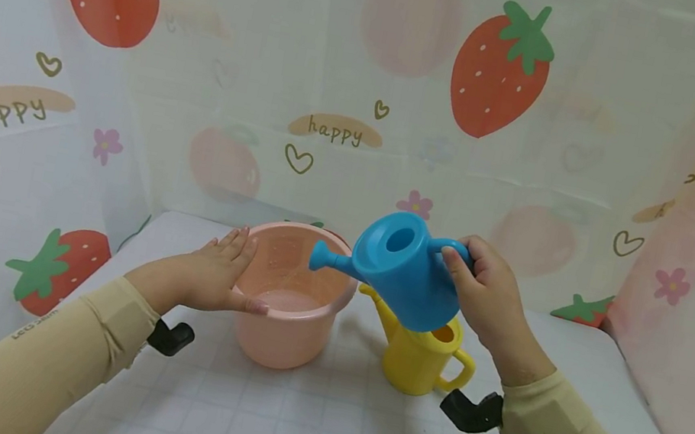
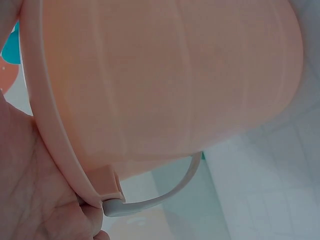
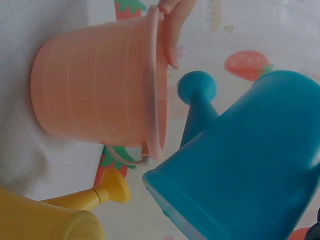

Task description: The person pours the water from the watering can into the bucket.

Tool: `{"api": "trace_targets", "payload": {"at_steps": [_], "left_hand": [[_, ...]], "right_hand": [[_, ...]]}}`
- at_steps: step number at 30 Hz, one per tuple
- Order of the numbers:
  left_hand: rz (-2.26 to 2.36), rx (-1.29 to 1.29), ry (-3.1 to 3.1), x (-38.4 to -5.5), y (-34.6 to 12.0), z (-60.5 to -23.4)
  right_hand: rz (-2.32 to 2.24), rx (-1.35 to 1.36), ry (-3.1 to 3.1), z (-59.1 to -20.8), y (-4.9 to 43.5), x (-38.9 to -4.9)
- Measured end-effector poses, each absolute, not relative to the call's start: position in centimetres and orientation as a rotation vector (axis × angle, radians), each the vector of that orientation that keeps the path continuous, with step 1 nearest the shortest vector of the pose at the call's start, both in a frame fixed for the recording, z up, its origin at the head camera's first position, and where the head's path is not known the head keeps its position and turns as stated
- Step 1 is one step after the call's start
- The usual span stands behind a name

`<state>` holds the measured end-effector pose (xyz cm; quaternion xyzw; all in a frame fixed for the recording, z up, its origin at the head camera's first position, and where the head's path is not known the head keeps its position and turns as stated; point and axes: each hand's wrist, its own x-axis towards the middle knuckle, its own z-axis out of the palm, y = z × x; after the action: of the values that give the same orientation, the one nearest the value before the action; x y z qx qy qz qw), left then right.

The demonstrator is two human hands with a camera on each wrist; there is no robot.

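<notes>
My right hand [image 1: 481, 291] grips a blue watering can [image 1: 410, 275] by its handle and holds it tilted, off the table. Its spout points left over the mouth of a pink bucket [image 1: 280, 337]. In the right wrist view, thin streams of water [image 3: 167, 91] run from the round spout head into the bucket. My left hand [image 1: 212, 271] rests on the bucket's rim with straight, spread fingers, the palm against the rim in the left wrist view. A yellow watering can [image 1: 412, 364] stands upright on the table below the blue one, partly hidden by it.
The bucket's grey handle [image 2: 155, 200] hangs down its far side. A white checked cloth [image 1: 255, 426] covers the table. Behind and at both sides hangs a curtain [image 1: 260, 77] printed with strawberries, hearts and flowers.
</notes>
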<state>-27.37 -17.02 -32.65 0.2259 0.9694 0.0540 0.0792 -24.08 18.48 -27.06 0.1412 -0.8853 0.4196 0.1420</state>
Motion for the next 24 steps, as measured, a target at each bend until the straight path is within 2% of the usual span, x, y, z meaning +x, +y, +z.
{"api": "trace_targets", "payload": {"at_steps": [24], "left_hand": [[0.179,0.671,2.894,-27.40,-16.99,-32.64]], "right_hand": [[1.204,0.422,-2.540,-27.28,18.58,-24.23]]}}
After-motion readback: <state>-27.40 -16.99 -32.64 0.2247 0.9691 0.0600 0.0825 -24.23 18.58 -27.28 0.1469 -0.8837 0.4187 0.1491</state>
